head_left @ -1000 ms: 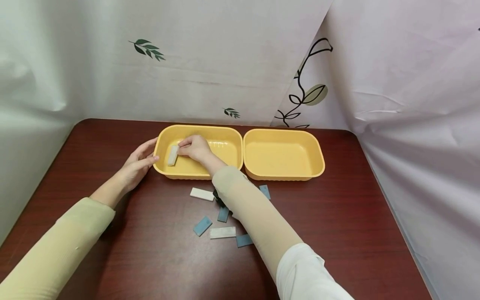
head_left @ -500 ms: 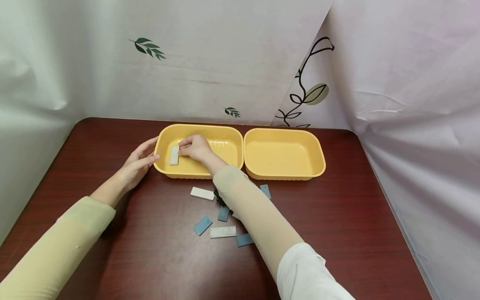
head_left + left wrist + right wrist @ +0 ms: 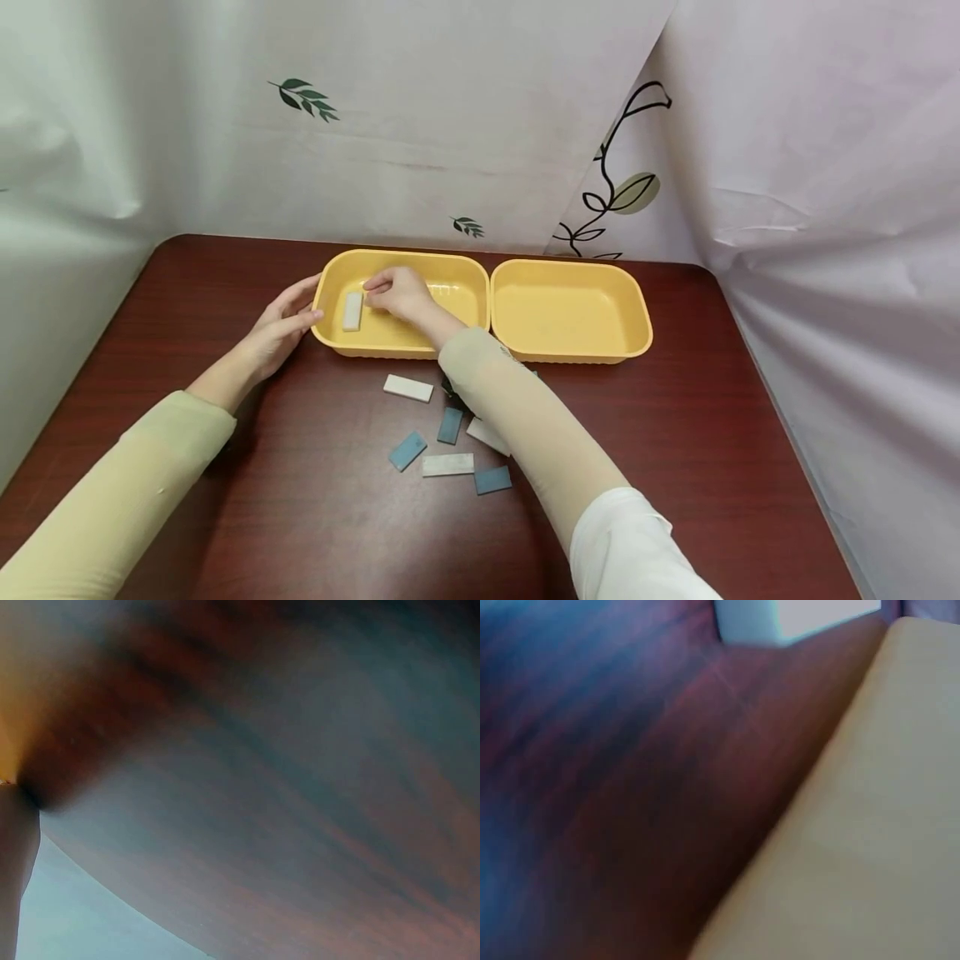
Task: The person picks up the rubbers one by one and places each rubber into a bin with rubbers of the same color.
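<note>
Inside the left yellow bin point(image 3: 401, 350), a white block point(image 3: 352, 311) lies flat near the left end. My right hand point(image 3: 401, 293) is over the bin floor just right of that block, fingers loosely bent, with a small gap between fingertips and block. At the bin's left end, my left hand point(image 3: 281, 329) touches the wall, its thumb at the rim and its fingers along the outside. In the left wrist view, only blurred table and part of a finger show. The right wrist view has another white block point(image 3: 795, 619) at its top edge.
A second yellow bin point(image 3: 570, 357) stands against the first one's right side. Before the bins, the dark red table point(image 3: 315, 500) bears white blocks point(image 3: 447, 465) and several blue blocks point(image 3: 407, 451); my right forearm partly covers some. A pale curtain point(image 3: 405, 125) hangs behind.
The white block in the left bin turned slightly straighter. My right hand has let go of it and drawn a little to the right. The left hand keeps its place.
</note>
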